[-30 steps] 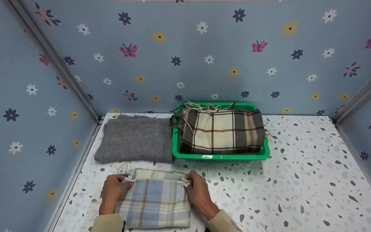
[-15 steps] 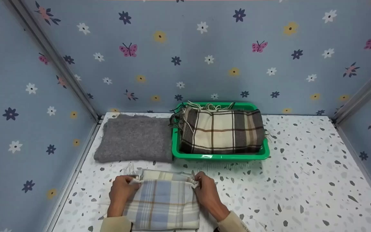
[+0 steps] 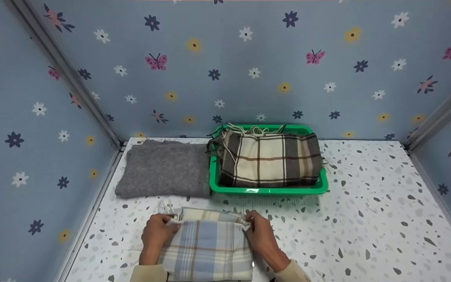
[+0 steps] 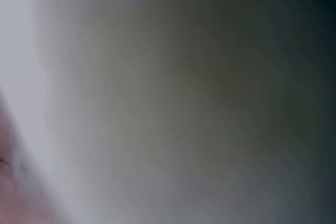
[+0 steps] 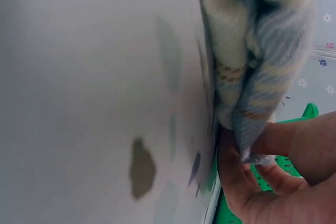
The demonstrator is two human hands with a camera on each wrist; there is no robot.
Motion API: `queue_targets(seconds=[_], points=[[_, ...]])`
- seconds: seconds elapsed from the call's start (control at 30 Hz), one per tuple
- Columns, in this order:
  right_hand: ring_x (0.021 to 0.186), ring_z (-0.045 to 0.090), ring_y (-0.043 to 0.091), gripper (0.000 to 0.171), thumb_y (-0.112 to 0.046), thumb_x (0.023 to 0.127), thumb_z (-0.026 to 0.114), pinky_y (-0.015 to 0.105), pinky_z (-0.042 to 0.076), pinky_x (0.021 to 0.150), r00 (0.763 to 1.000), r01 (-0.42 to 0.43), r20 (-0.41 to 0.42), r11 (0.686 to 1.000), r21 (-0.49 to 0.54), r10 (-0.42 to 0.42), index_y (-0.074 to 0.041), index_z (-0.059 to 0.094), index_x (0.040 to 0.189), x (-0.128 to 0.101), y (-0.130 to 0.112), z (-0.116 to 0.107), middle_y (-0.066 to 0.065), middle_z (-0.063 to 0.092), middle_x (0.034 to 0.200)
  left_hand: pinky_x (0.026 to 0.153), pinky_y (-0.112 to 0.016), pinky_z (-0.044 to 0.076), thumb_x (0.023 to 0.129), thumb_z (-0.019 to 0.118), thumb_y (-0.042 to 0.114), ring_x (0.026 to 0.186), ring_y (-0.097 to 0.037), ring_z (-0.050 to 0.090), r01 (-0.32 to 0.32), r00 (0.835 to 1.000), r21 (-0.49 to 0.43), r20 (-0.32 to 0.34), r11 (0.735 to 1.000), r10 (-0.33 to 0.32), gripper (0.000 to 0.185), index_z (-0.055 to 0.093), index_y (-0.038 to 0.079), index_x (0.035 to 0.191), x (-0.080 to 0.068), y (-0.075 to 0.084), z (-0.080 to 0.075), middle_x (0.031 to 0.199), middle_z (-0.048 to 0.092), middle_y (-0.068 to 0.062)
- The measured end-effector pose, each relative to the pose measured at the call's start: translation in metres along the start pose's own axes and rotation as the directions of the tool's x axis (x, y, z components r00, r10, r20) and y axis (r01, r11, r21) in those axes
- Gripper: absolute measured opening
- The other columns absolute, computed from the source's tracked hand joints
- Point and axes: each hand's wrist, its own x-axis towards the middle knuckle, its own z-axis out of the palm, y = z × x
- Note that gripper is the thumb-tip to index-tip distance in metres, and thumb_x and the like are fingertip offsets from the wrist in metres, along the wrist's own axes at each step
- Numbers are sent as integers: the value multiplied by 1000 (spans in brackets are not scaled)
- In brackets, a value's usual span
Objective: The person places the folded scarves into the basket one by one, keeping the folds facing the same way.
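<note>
Head view is showing the left hand (image 3: 156,234) and right hand (image 3: 262,236) each pinching a far corner of the folded blue plaid scarf (image 3: 206,250), keeping its layers aligned. It is lying on the near table (image 3: 366,235), in front of the green basket (image 3: 268,190) and grey cloth (image 3: 163,168).

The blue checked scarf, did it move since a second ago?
Yes. Both hands, left hand and right hand, slid the folded blue plaid scarf rightward across the table, gripping its far corners throughout. The gray scarf and the green basket with its brown plaid scarf stayed put.

A blue-and-cream plaid scarf (image 3: 206,250), a plain grey cloth (image 3: 165,168), a brown-and-cream plaid scarf (image 3: 270,158), a green basket (image 3: 268,190).
</note>
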Motion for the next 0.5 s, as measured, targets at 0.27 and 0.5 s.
queue_targets(seconds=[0.27, 0.5], points=[[63, 45, 3, 28, 20, 83, 63, 27, 41, 57, 999, -22, 27, 999, -28, 22, -3, 63, 100, -2, 5, -9, 1, 61, 75, 63, -44, 47, 82, 84, 14, 74, -25, 64, 0, 1000, -7, 18, 1000, 0, 18, 77, 1, 91, -2, 6, 6, 98, 75, -16], [63, 46, 4, 29, 19, 81, 65, 27, 42, 58, 999, -43, 29, 998, -48, 44, -3, 63, 99, -4, 7, -16, 1, 61, 73, 65, -44, 50, 81, 84, 13, 77, -25, 67, -24, 1000, -20, 14, 1000, 24, 22, 78, -1, 97, -4, 9, 12, 97, 75, -15]])
